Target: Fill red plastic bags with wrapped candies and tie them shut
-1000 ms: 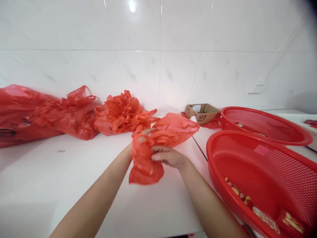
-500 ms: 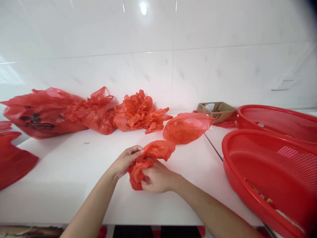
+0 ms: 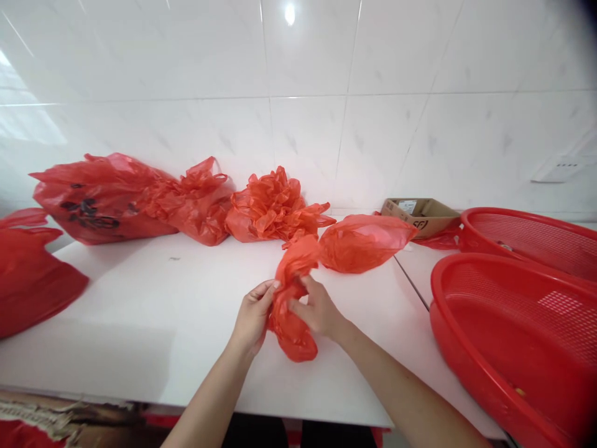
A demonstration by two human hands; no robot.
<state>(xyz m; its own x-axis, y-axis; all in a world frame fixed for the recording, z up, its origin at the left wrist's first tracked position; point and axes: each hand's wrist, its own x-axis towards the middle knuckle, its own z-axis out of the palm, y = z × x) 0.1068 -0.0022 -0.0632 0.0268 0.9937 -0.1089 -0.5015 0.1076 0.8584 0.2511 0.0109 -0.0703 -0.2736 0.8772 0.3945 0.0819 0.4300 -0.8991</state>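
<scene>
Both hands pinch a thin red plastic bag [image 3: 359, 242] just above the white table [image 3: 140, 311]. My left hand [image 3: 253, 316] grips its crumpled near end from the left. My right hand [image 3: 318, 307] grips the same twisted part from the right, thumb and fingers closed on the film. Beyond the hands the bag's far end is puffed with air and rests on the table. The bag's bottom fold hangs below the fingers.
Crumpled red bags [image 3: 275, 208] and fuller red bags [image 3: 102, 199] lie along the tiled wall. Another red bag [image 3: 32, 280] sits at the left edge. Two red mesh baskets [image 3: 513, 330] [image 3: 527, 233] stand on the right, behind them a small cardboard box [image 3: 420, 214].
The hands lifted the bag's twisted end and shifted a little right. The camera view turned left, so the baskets slid right and the left red bag came further into view.
</scene>
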